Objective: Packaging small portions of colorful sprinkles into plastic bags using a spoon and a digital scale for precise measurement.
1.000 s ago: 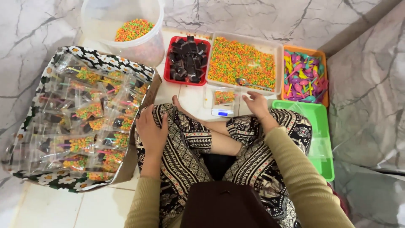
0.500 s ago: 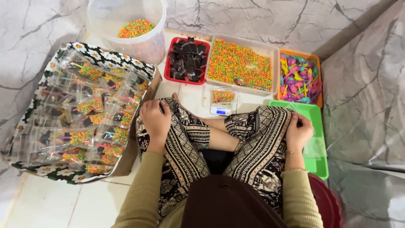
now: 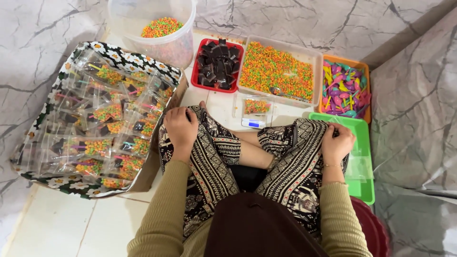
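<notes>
I sit cross-legged in patterned trousers. My left hand [image 3: 181, 127] rests on my left knee and holds nothing. My right hand [image 3: 337, 142] lies on my right knee at the rim of a green tray [image 3: 364, 190], fingertips pinched at the clear plastic bags [image 3: 358, 164] lying in it. Whether a bag is gripped is unclear. Between my knees, a small clear bag of coloured sprinkles [image 3: 257, 105] sits on a small white scale [image 3: 253, 123].
A floral box [image 3: 95, 50] of several filled bags is at my left. Ahead stand a clear bucket of sprinkles [image 3: 162, 28], a red tray of dark chocolate pieces [image 3: 218, 64], a clear tub of sprinkles [image 3: 276, 71] and an orange tray of colourful spoons [image 3: 345, 88].
My right hand has moved from the scale out to the right, onto my knee by the green tray. My left hand has stayed on the left knee.
</notes>
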